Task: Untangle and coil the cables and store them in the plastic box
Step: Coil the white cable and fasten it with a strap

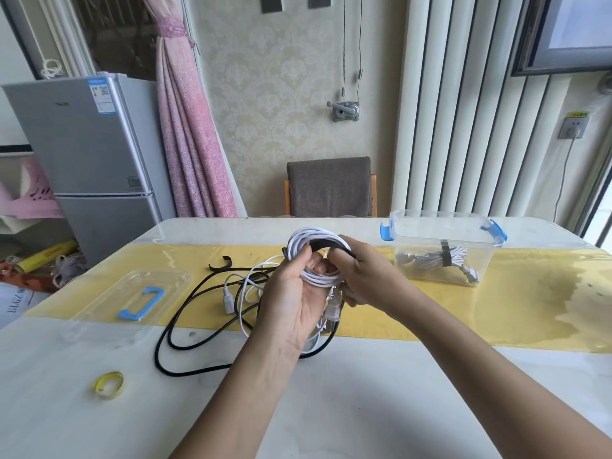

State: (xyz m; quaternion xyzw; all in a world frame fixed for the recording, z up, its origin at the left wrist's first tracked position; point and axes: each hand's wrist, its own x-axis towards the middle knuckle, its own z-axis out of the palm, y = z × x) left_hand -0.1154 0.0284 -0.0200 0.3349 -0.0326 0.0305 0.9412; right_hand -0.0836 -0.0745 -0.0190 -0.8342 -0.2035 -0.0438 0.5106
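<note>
Pale marbled table [364, 409] across the foreground, with a yellow runner [530, 309] along its far half under a glossy clear cover. Directly behind the table's far edge, a grey upholstered chair [331, 190] with a wooden frame. Behind and left of the table, a silver two-door fridge [89, 154] with stickers on its upper door. Between fridge and chair, a tied-back pink curtain [188, 134]. Beyond the chair, cream damask wallpaper [275, 77] carrying a metal hand crank [346, 111], thin cords rising from it. Behind the table's right end, white vertical ribbed panels [463, 111], a dark-framed window [563, 38] above, and a wall socket [573, 127] with a cord hanging down. Soft daylight, mirrored on the tabletop.
</note>
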